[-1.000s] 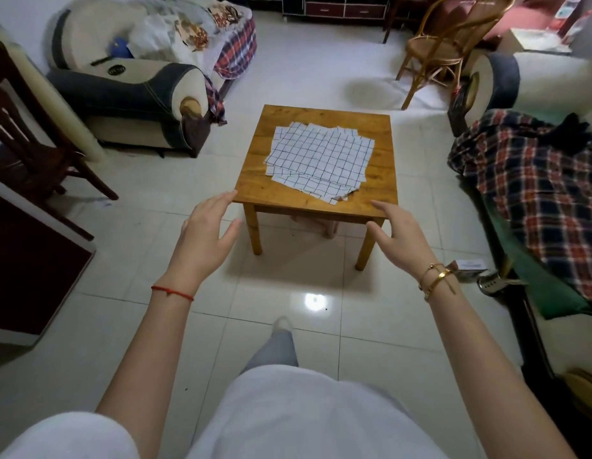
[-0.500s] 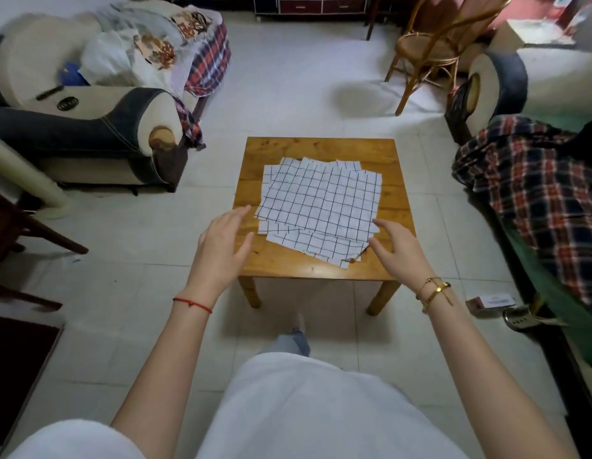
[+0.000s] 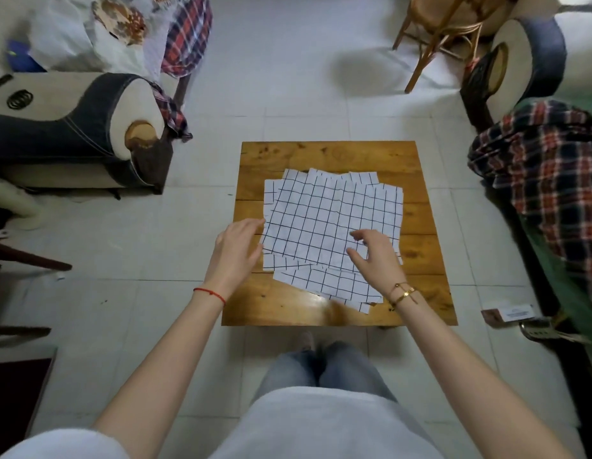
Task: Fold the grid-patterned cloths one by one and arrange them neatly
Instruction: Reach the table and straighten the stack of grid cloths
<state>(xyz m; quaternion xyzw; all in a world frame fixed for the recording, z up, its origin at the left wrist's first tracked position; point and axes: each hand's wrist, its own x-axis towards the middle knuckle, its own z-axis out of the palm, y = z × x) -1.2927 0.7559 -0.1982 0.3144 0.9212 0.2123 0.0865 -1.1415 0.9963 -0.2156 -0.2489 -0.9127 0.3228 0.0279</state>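
A loose, fanned-out pile of white cloths with a thin black grid pattern lies flat on the middle of a small square honey-brown wooden table, unfolded, corners sticking out at different angles; one lower cloth pokes out toward the near right edge. Left hand, red string bracelet on the wrist, is at the pile's left edge, fingers straight and relaxed, fingertips touching or just about at the cloth border, not gripping. Right hand, gold bracelets on the wrist, hovers over the pile's near right part, fingers spread and slightly bent, holding nothing; cannot tell if it touches the cloth. The person stands at the near table edge, white top and grey-blue trousers visible. White tile floor around. Cream and dark-blue armchair at left, red-blue plaid blanket on a sofa at right, rattan chair top right.
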